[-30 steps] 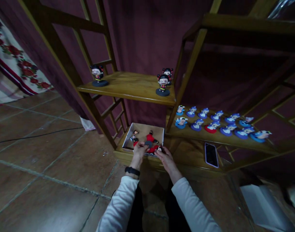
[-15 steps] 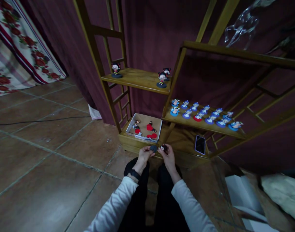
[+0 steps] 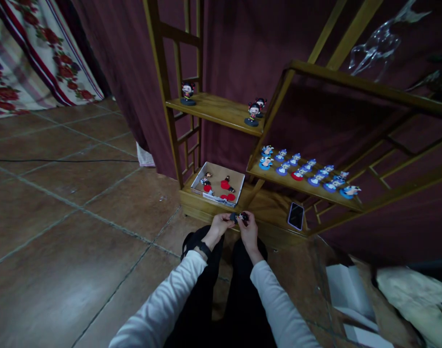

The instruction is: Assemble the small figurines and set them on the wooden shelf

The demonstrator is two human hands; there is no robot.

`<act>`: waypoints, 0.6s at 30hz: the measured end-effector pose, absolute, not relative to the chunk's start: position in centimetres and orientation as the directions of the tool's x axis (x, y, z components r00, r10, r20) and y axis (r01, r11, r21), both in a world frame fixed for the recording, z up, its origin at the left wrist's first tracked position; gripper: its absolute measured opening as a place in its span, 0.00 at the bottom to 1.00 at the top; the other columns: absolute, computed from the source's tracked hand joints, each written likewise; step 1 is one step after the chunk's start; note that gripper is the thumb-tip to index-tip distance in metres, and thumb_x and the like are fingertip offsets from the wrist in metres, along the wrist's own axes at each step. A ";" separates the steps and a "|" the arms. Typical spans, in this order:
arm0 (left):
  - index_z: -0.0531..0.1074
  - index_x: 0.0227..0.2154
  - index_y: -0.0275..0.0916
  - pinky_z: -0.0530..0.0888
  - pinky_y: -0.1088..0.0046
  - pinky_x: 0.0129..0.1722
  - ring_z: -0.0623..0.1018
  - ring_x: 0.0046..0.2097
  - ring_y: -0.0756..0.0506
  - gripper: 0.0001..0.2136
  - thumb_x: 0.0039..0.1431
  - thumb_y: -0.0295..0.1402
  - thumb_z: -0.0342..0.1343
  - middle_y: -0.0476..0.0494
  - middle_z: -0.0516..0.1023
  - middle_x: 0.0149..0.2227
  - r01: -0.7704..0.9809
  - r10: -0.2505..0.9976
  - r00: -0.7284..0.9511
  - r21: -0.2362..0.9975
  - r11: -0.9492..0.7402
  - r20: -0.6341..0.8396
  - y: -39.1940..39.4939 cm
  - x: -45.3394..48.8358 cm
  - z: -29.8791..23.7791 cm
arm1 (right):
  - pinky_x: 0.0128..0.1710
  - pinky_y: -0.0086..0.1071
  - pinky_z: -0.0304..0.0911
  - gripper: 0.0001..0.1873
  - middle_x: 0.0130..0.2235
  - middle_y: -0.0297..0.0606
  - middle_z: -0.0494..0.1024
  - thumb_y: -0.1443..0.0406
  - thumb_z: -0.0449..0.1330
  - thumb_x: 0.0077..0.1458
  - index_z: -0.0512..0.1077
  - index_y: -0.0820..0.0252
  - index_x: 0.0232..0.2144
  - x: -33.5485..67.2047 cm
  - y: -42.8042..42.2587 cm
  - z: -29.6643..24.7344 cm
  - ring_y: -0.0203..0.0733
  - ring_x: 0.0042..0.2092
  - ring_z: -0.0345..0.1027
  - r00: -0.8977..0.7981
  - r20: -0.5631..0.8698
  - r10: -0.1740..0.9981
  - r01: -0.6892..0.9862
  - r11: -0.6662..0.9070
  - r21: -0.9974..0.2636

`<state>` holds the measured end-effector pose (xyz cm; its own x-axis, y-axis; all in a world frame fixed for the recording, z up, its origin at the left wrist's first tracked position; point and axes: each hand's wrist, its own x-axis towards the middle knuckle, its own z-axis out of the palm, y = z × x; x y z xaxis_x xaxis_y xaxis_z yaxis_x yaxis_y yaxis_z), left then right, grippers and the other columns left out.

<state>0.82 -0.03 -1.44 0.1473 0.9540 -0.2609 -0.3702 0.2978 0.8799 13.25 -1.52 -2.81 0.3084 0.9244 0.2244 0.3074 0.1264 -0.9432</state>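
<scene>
Wooden shelf unit (image 3: 197,206) on tiled floor (image 3: 108,241), dark red curtain (image 3: 231,53) behind, dim light. Figurine (image 3: 239,217) in front of box (image 3: 215,175): left hand (image 3: 218,227) fingers closed on its dark base (image 3: 233,217), right hand (image 3: 249,231) fingers gripping its head end. Base-to-feet fit: can't tell. Pale cloth (image 3: 405,295) cut off at right edge.

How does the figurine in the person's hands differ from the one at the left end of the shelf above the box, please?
The held figurine is tipped sideways, while the shelf figurine stands upright. The held figurine is between the left hand and right hand, partly covered; the shelf figurine rests on the wooden shelf, untouched. Both have dark hair and a dark base.
</scene>
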 end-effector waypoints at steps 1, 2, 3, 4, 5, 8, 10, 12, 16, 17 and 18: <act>0.75 0.27 0.31 0.71 0.77 0.30 0.74 0.27 0.52 0.11 0.34 0.22 0.63 0.45 0.76 0.24 -0.368 0.955 0.150 0.883 0.293 -0.254 0.1 0.7 -1.5 | 0.39 0.34 0.65 0.19 0.39 0.39 0.74 0.59 0.58 0.47 0.65 0.58 0.41 13.1 -1.5 -2.9 0.40 0.36 0.70 0.307 0.228 0.924 0.317 0.126 -0.940; 0.76 0.27 0.30 0.71 0.77 0.30 0.74 0.26 0.52 0.11 0.34 0.22 0.62 0.45 0.76 0.24 -0.364 0.956 0.154 0.885 0.289 -0.249 0.1 0.6 -1.6 | 0.39 0.33 0.65 0.18 0.39 0.39 0.74 0.59 0.58 0.47 0.65 0.58 0.42 13.0 -1.5 -2.9 0.39 0.36 0.70 0.302 0.231 0.925 0.326 0.127 -0.937; 0.76 0.27 0.30 0.71 0.77 0.30 0.73 0.25 0.52 0.10 0.34 0.23 0.62 0.45 0.76 0.23 -0.358 0.957 0.157 0.889 0.286 -0.244 0.2 0.5 -1.6 | 0.39 0.33 0.65 0.18 0.39 0.39 0.74 0.59 0.57 0.47 0.64 0.58 0.42 12.9 -1.5 -2.9 0.39 0.36 0.70 0.296 0.233 0.926 0.334 0.128 -0.934; 0.76 0.26 0.30 0.71 0.77 0.29 0.73 0.25 0.52 0.10 0.35 0.23 0.62 0.46 0.76 0.22 -0.351 0.958 0.160 0.894 0.280 -0.237 0.3 0.4 -1.7 | 0.39 0.33 0.65 0.18 0.39 0.39 0.74 0.59 0.57 0.48 0.64 0.58 0.42 12.7 -1.6 -2.9 0.39 0.36 0.70 0.289 0.235 0.928 0.344 0.128 -0.930; 0.76 0.26 0.30 0.70 0.77 0.29 0.73 0.25 0.52 0.10 0.35 0.23 0.61 0.46 0.75 0.22 -0.343 0.960 0.160 0.899 0.271 -0.229 0.3 0.4 -1.7 | 0.38 0.33 0.65 0.18 0.39 0.39 0.74 0.59 0.57 0.48 0.64 0.58 0.42 12.7 -1.6 -2.9 0.39 0.36 0.70 0.283 0.236 0.930 0.355 0.127 -0.926; 0.76 0.25 0.31 0.69 0.78 0.28 0.72 0.24 0.52 0.09 0.35 0.23 0.60 0.47 0.75 0.21 -0.311 0.971 0.135 0.922 0.229 -0.196 0.4 0.3 -1.8 | 0.38 0.33 0.66 0.18 0.39 0.39 0.74 0.59 0.56 0.48 0.64 0.58 0.42 12.5 -1.6 -2.9 0.40 0.36 0.71 0.271 0.239 0.932 0.394 0.119 -0.911; 0.76 0.25 0.31 0.68 0.78 0.27 0.71 0.24 0.52 0.08 0.35 0.24 0.60 0.48 0.75 0.21 -0.277 0.978 0.120 0.940 0.198 -0.171 0.4 0.3 -1.8 | 0.37 0.33 0.66 0.18 0.39 0.39 0.74 0.59 0.56 0.48 0.64 0.58 0.42 12.4 -1.6 -2.9 0.40 0.36 0.71 0.261 0.245 0.934 0.417 0.119 -0.901; 0.76 0.25 0.31 0.67 0.78 0.28 0.72 0.25 0.51 0.07 0.37 0.25 0.59 0.48 0.75 0.20 -0.232 0.981 0.116 0.957 0.177 -0.153 0.4 0.3 -1.8 | 0.37 0.33 0.66 0.18 0.39 0.39 0.74 0.59 0.56 0.49 0.64 0.58 0.42 12.4 -1.7 -2.8 0.39 0.35 0.71 0.250 0.255 0.934 0.439 0.126 -0.890; 0.76 0.24 0.33 0.68 0.77 0.29 0.73 0.27 0.50 0.06 0.37 0.26 0.59 0.48 0.75 0.20 -0.131 0.984 0.106 0.979 0.157 -0.144 0.7 0.4 -2.1 | 0.37 0.33 0.66 0.16 0.39 0.40 0.74 0.59 0.55 0.49 0.64 0.58 0.41 12.5 -1.7 -2.8 0.39 0.35 0.71 0.226 0.272 0.936 0.482 0.135 -0.866; 0.76 0.24 0.33 0.69 0.77 0.29 0.73 0.27 0.49 0.06 0.37 0.26 0.59 0.48 0.75 0.20 -0.110 0.985 0.101 0.982 0.154 -0.143 0.8 0.5 -2.2 | 0.37 0.33 0.66 0.16 0.39 0.40 0.74 0.59 0.55 0.49 0.64 0.57 0.41 12.5 -1.7 -2.8 0.39 0.35 0.71 0.222 0.272 0.936 0.493 0.134 -0.860; 0.76 0.23 0.33 0.69 0.77 0.29 0.73 0.27 0.49 0.06 0.37 0.26 0.59 0.48 0.75 0.20 -0.090 0.985 0.098 0.984 0.152 -0.143 0.9 0.5 -2.3 | 0.37 0.33 0.66 0.16 0.38 0.40 0.74 0.59 0.55 0.49 0.64 0.57 0.41 12.5 -1.6 -2.8 0.40 0.35 0.70 0.218 0.272 0.937 0.503 0.131 -0.855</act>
